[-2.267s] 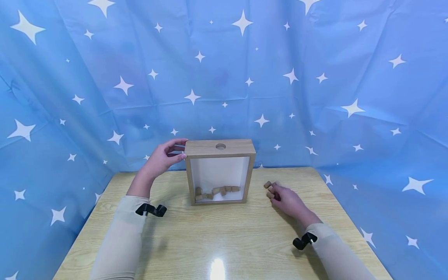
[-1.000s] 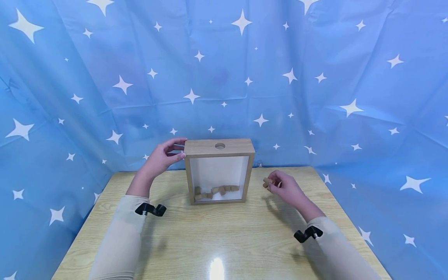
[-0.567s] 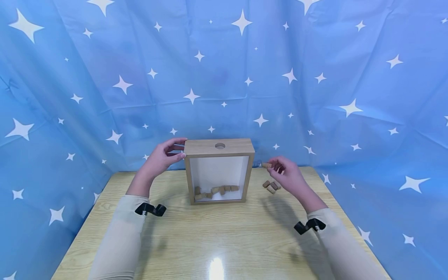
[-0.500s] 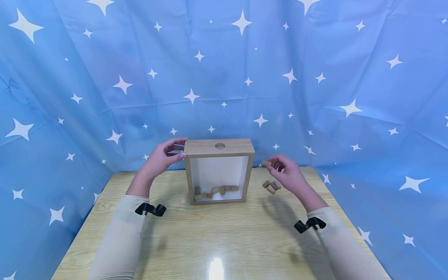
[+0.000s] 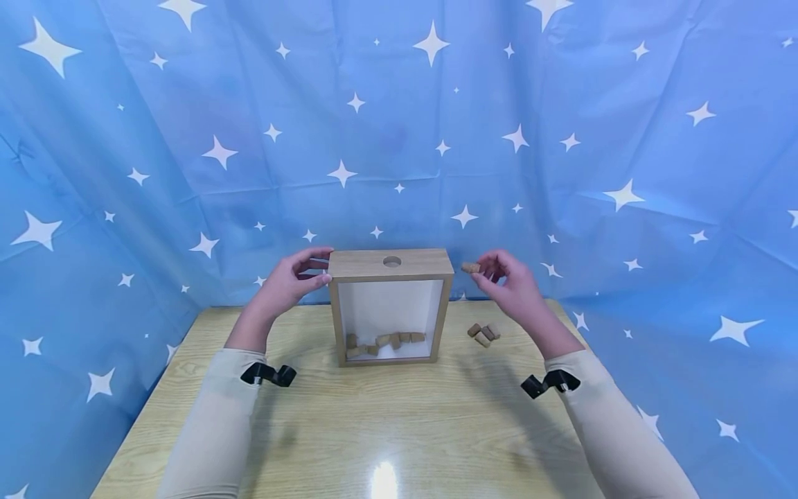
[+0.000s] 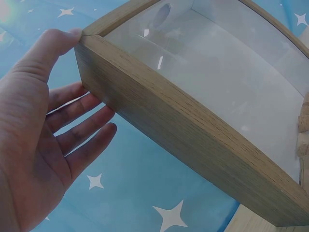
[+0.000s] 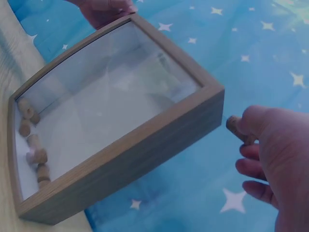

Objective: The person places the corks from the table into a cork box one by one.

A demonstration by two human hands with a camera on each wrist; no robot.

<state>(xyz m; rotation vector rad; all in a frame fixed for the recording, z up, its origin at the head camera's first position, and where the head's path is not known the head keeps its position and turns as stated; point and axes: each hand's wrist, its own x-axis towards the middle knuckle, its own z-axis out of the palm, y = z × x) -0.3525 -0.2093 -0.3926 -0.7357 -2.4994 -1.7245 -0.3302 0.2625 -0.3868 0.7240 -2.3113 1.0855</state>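
Note:
A wooden shadow box (image 5: 391,267) with a clear front stands upright on the table, a round hole in its top. My left hand (image 5: 288,283) holds the box's upper left corner, thumb at the front edge and fingertips toward the back in the left wrist view. Several wine corks (image 5: 394,341) lie along the bottom inside. Between thumb and forefinger, my right hand (image 5: 512,284) pinches one cork (image 5: 470,267), raised just right of the box's top. That held cork (image 7: 236,126) points toward the box corner in the right wrist view.
Several loose corks (image 5: 483,334) lie together on the wood-grain table (image 5: 349,430), right of the box and below my right hand. A blue curtain (image 5: 399,125) with white stars hangs close behind the table and along both sides.
My right hand has picked a cork out of the group on the table and lifted it to the height of the box's top. My left hand stays at the corner.

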